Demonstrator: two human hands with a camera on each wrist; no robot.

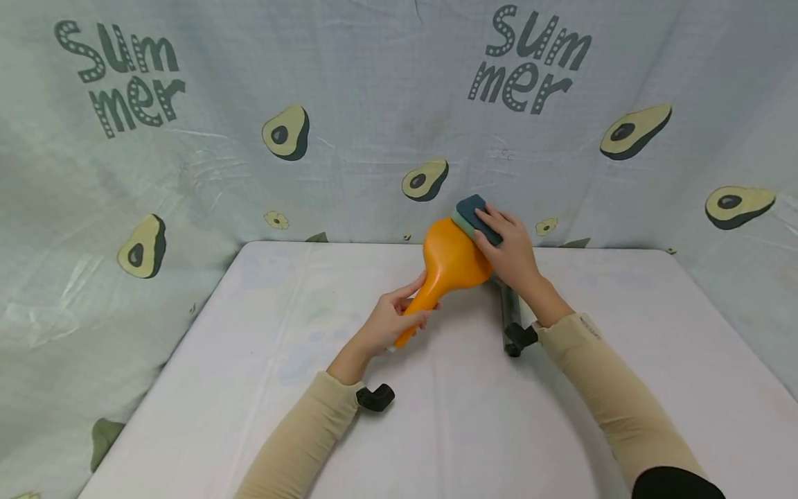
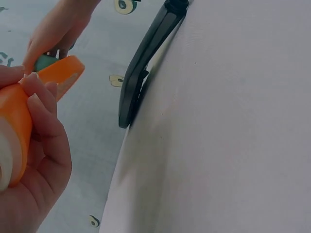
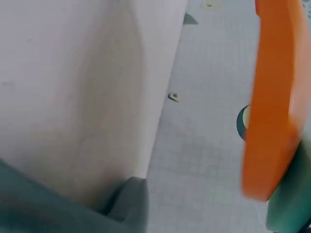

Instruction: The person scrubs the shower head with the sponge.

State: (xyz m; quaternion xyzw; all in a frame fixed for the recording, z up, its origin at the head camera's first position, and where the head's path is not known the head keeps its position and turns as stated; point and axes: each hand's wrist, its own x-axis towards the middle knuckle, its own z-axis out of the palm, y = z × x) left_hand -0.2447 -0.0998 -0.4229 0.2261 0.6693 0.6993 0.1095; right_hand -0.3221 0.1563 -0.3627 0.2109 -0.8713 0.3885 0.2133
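Note:
My left hand (image 1: 389, 320) grips the narrow handle of an orange utensil (image 1: 450, 253) with a broad rounded head; its exact kind is unclear. The utensil is tilted, head up and away. My right hand (image 1: 508, 246) holds a sponge (image 1: 472, 211), dark blue on top and pale green below, against the upper right of that head. The right wrist view shows the orange utensil (image 3: 274, 102) edge-on, blurred, with the green sponge (image 3: 291, 194) touching it. In the left wrist view my left fingers (image 2: 51, 131) curl round the orange handle (image 2: 17, 131).
A long dark grey object (image 1: 510, 319) lies under my right forearm, partly hidden; the left wrist view shows this dark object (image 2: 146, 68) near the table's far edge. The white table (image 1: 349, 291) meets an avocado-patterned sheet (image 1: 349, 187) at the back.

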